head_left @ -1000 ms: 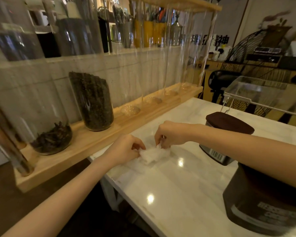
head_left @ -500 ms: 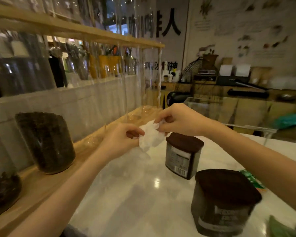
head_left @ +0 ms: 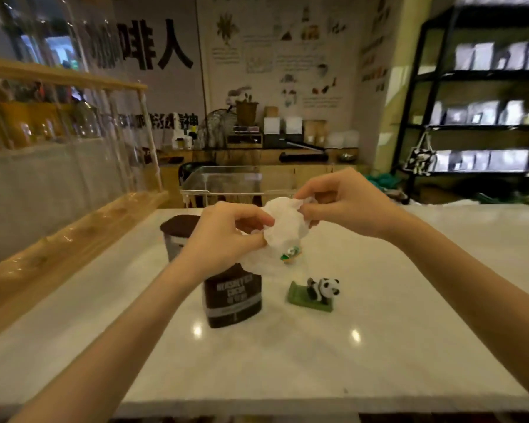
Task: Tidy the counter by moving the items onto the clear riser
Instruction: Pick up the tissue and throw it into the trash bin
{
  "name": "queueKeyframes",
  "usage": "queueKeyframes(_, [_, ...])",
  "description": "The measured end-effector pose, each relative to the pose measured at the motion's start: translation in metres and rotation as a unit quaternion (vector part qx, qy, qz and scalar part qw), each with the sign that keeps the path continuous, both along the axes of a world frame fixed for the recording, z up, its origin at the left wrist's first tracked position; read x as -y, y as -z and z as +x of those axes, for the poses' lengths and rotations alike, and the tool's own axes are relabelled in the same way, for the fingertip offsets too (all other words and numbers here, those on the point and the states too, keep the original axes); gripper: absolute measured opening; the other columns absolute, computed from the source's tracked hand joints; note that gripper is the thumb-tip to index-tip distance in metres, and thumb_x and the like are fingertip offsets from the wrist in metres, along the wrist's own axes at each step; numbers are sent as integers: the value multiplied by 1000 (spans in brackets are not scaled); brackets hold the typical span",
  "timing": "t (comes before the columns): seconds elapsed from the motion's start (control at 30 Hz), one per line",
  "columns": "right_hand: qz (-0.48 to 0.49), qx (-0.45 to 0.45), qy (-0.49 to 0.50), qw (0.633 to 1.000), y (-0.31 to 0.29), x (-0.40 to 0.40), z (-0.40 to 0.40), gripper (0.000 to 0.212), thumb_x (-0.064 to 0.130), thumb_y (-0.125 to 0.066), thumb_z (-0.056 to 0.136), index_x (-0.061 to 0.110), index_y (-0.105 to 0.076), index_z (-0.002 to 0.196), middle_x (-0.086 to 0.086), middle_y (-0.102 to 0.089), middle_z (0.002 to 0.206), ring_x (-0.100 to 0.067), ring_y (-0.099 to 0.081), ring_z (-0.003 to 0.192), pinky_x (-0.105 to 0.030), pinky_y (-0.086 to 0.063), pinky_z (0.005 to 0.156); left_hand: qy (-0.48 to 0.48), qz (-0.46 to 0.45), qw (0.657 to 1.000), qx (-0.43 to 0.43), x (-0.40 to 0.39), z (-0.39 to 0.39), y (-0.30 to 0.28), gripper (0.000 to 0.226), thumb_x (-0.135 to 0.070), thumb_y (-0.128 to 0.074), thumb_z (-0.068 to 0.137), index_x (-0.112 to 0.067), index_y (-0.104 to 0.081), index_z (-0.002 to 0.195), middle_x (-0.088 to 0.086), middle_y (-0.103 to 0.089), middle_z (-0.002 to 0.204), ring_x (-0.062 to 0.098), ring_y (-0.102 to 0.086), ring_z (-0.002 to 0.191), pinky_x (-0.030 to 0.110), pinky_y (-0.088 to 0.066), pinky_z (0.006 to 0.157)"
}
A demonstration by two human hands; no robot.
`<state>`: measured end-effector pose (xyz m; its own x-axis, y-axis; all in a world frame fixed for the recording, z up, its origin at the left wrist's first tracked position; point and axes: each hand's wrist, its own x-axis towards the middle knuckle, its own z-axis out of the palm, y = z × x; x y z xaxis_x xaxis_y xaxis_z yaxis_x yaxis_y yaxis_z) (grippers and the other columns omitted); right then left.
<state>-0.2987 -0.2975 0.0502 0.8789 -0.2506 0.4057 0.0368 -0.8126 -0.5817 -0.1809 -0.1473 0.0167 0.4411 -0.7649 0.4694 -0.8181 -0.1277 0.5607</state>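
Observation:
Both hands hold a crumpled white tissue (head_left: 283,230) in the air above the white counter (head_left: 287,346). My left hand (head_left: 223,236) pinches its lower left part and my right hand (head_left: 339,203) pinches its upper right edge. Below them stands a dark brown cocoa tin (head_left: 233,296), with a second brown-lidded tin (head_left: 177,236) behind it, partly hidden by my left hand. A panda figure on a green base (head_left: 316,293) sits to the right of the near tin. A small green and orange item (head_left: 290,254) shows just under the tissue. The clear riser (head_left: 223,184) stands at the counter's far edge.
A long wooden rack (head_left: 58,236) with tall clear tubes runs along the counter's left side. Behind the counter are a wooden sideboard with boxes (head_left: 281,129) and a black shelf unit (head_left: 477,102) at the right.
The view has swung right and up, away from the jars in the rack. Both hands lifted the tissue off the counter and now hold it higher, spread wider between them.

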Motion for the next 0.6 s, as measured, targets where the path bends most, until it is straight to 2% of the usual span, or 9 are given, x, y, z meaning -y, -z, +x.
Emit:
queueKeyframes(0.07, [17, -14, 27, 999, 14, 2, -42, 15, 9, -64, 80, 18, -68, 91, 8, -62, 65, 1, -64, 57, -13, -53, 59, 42, 6, 999, -15, 11, -34, 14, 21, -15, -68, 75, -22, -69, 95, -22, -59, 77, -10, -56, 71, 1, -43, 61])
queueKeyframes(0.17, [60, -41, 61, 995, 39, 4, -100, 17, 8, -64, 80, 12, -69, 96, 1, -66, 75, -10, -65, 66, -23, -58, 67, 81, 30, 995, -51, 24, -84, 37, 19, -15, -69, 74, -20, -71, 92, -12, -64, 77, 0, -57, 72, 4, -43, 62])
queueKeyframes(0.23, [99, -38, 75, 992, 60, 3, -136, 20, 6, -64, 80, 11, -65, 100, -7, -68, 79, -14, -66, 65, -27, -59, 64, 99, 45, 992, -65, 31, -114, 56, 18, -14, -69, 73, -18, -72, 90, -6, -66, 77, 2, -57, 70, 5, -42, 61])
queueKeyframes(0.33, [142, -28, 88, 985, 92, 1, -182, 21, 1, -62, 79, 12, -57, 97, -16, -67, 74, -16, -64, 56, -30, -57, 55, 112, 55, 987, -98, 36, -154, 88, 17, -11, -66, 71, -18, -73, 84, -6, -66, 73, 3, -53, 62, 7, -40, 55])
queueKeyframes(0.47, [198, -51, 103, 973, 152, 2, -228, 10, 4, -59, 80, 10, -63, 87, -15, -66, 77, -17, -62, 59, -38, -53, 53, 150, 119, 973, -133, 43, -197, 143, 12, -14, -66, 73, -17, -72, 82, -8, -66, 70, 7, -53, 60, 12, -40, 56])
queueKeyframes(0.53, [240, -71, 113, 962, 194, 2, -245, 9, 5, -60, 81, 12, -66, 82, -10, -67, 75, -12, -62, 58, -34, -53, 55, 168, 162, 961, -146, 48, -210, 182, 14, -14, -66, 75, -14, -73, 88, -2, -69, 77, 11, -60, 67, 12, -43, 58])
queueKeyframes(0.6, [292, -89, 130, 943, 243, 2, -258, 10, 2, -61, 80, 10, -67, 79, -2, -66, 67, -5, -60, 51, -22, -51, 48, 170, 209, 948, -168, 50, -219, 230, 19, -14, -66, 76, -14, -72, 93, -3, -68, 83, 9, -60, 73, 9, -43, 61])
